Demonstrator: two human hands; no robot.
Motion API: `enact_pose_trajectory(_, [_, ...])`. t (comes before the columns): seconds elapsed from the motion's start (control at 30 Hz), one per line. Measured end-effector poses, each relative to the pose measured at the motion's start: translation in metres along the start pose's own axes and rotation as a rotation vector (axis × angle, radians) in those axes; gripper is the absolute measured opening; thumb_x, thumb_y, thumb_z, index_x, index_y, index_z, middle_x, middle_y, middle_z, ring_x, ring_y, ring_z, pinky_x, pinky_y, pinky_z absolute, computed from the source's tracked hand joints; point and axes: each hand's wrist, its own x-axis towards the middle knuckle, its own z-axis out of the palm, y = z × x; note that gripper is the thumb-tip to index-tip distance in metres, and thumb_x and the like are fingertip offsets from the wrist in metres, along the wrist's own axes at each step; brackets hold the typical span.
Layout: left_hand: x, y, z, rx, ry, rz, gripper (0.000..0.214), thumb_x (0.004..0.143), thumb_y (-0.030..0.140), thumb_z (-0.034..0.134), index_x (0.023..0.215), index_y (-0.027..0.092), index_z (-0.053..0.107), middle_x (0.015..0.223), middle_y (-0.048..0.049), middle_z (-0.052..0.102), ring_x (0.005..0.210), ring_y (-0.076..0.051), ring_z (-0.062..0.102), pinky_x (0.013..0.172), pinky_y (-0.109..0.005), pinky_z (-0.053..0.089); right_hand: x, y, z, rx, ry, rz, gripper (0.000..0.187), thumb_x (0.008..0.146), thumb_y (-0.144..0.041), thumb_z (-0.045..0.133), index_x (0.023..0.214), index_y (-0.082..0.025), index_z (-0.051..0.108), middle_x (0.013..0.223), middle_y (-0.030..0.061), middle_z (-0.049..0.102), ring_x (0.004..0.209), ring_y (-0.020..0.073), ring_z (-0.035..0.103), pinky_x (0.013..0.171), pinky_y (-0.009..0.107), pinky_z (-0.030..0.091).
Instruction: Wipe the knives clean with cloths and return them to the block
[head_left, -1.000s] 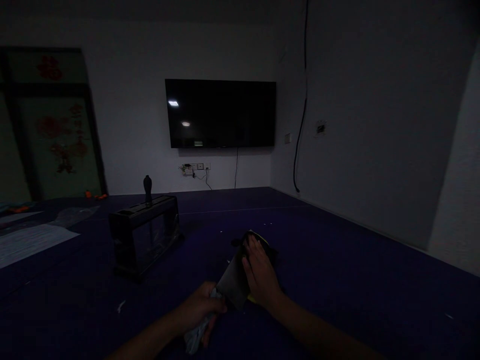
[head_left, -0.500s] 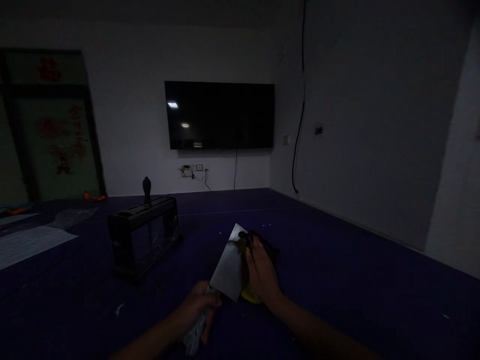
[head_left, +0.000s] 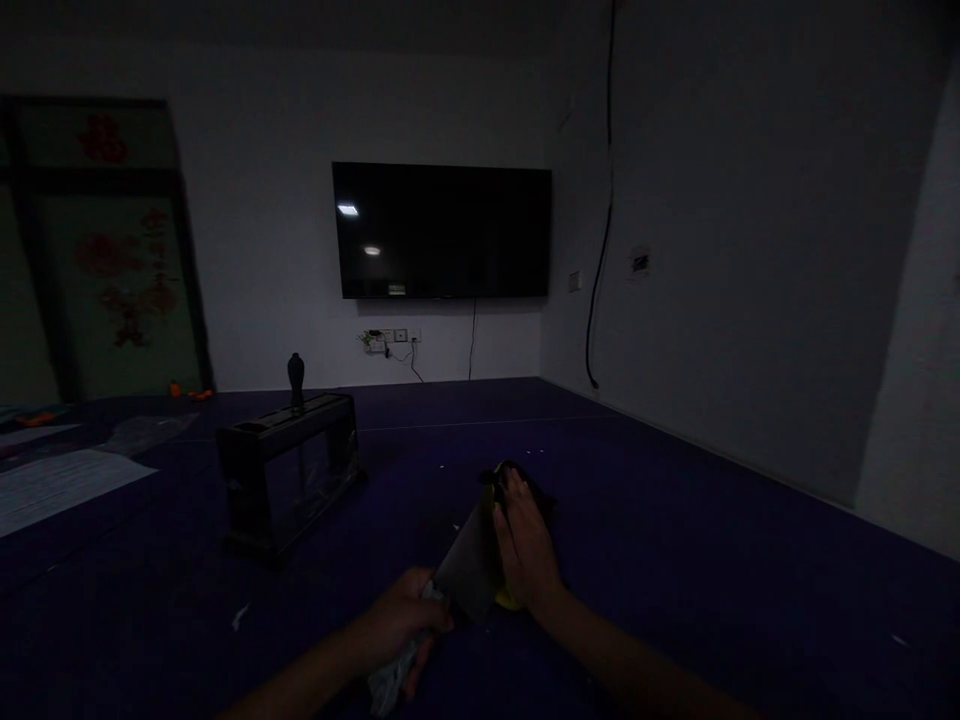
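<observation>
The room is very dim. My left hand (head_left: 401, 620) is closed round the pale handle of a broad cleaver (head_left: 466, 570), whose flat blade points away from me over the dark blue surface. My right hand (head_left: 525, 545) lies with fingers stretched out flat on a yellow and black cloth (head_left: 504, 598) pressed against the right side of the blade. Only the edges of the cloth show beside my hand.
A dark knife block (head_left: 289, 470) with one black handle sticking up stands to the left on the blue surface (head_left: 675, 520). White papers (head_left: 60, 475) lie far left. A black wall screen (head_left: 442, 230) hangs ahead, with sockets below and a cable on the right wall.
The blade tipped up and caught light half a second ago, then came back down and darker. My right hand with the cloth slid slightly along the blade.
</observation>
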Motion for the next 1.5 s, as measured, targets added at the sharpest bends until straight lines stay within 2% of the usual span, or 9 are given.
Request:
enact_pose_trajectory(0.13, [-0.003,0.002,0.003,0.034,0.002,-0.033,0.010,0.054,0.025,0.051,0.057,0.016,0.048,0.033,0.0058,0.045,0.020,-0.007,0.031,0.025,-0.015,0.021,0.000,-0.003,-0.002,0.013,-0.001,-0.056,0.048,0.093,-0.030,0.029,0.138,-0.015,0.027,0.144,0.0111,0.028,0.132,0.0255,0.024,0.104,0.051,0.028])
enact_pose_trajectory(0.37, [-0.002,0.001,0.000,0.036,0.005,-0.049,0.016,0.053,0.027,0.055,0.064,0.017,0.049,0.033,0.0055,0.046,0.021,-0.007,0.033,0.026,-0.015,0.023,0.004,-0.004,-0.001,0.087,0.025,0.083,0.046,0.094,-0.033,0.029,0.138,-0.020,0.028,0.142,0.0092,0.032,0.131,0.0245,0.027,0.105,0.051,0.027])
enact_pose_trajectory(0.53, [-0.001,-0.001,0.000,0.003,0.026,-0.048,0.017,0.052,0.028,0.054,0.062,0.017,0.047,0.032,0.0046,0.047,0.021,-0.008,0.034,0.025,-0.016,0.024,0.003,-0.001,0.001,0.091,0.009,0.108,0.047,0.094,-0.036,0.028,0.138,-0.021,0.027,0.142,0.0074,0.032,0.131,0.0239,0.025,0.106,0.050,0.025])
enact_pose_trajectory(0.63, [-0.001,-0.003,0.002,-0.035,0.074,-0.043,0.019,0.052,0.027,0.056,0.066,0.017,0.048,0.033,0.0050,0.047,0.021,-0.008,0.034,0.025,-0.016,0.024,0.002,0.000,0.001,0.082,-0.030,0.105,0.048,0.094,-0.037,0.028,0.138,-0.019,0.029,0.143,0.0081,0.030,0.132,0.0237,0.024,0.107,0.049,0.024])
enact_pose_trajectory(1.07, [0.000,-0.004,0.000,-0.166,0.107,0.035,0.017,0.054,0.030,0.055,0.060,0.016,0.048,0.030,0.0029,0.045,0.021,-0.011,0.039,0.025,-0.016,0.023,0.002,0.002,0.002,0.089,-0.092,0.124,0.048,0.094,-0.038,0.028,0.134,-0.014,0.037,0.142,0.0111,0.031,0.132,0.0227,0.024,0.107,0.047,0.025])
enact_pose_trajectory(1.23, [0.004,-0.008,-0.004,-0.269,0.167,0.070,0.017,0.054,0.031,0.053,0.050,0.016,0.047,0.029,0.0025,0.042,0.019,-0.012,0.038,0.022,-0.018,0.022,0.000,0.004,0.004,0.094,-0.109,0.086,0.047,0.094,-0.039,0.028,0.135,-0.017,0.036,0.138,0.0103,0.038,0.128,0.0225,0.033,0.104,0.046,0.030])
enact_pose_trajectory(1.33, [0.003,-0.009,-0.005,-0.308,0.205,0.103,0.023,0.057,0.034,0.052,0.044,0.017,0.043,0.028,0.0028,0.039,0.019,-0.011,0.037,0.022,-0.017,0.019,-0.001,0.004,0.006,0.061,-0.134,0.083,0.045,0.094,-0.038,0.028,0.128,-0.014,0.045,0.131,0.0120,0.048,0.123,0.0233,0.040,0.102,0.045,0.033])
enact_pose_trajectory(1.5, [0.000,-0.006,-0.006,-0.345,0.228,0.149,0.019,0.060,0.033,0.052,0.052,0.018,0.044,0.030,0.0055,0.040,0.019,-0.010,0.037,0.022,-0.017,0.020,-0.002,0.000,0.003,0.013,-0.187,0.023,0.039,0.093,-0.036,0.030,0.115,-0.016,0.057,0.116,0.0108,0.060,0.111,0.0229,0.053,0.100,0.042,0.036])
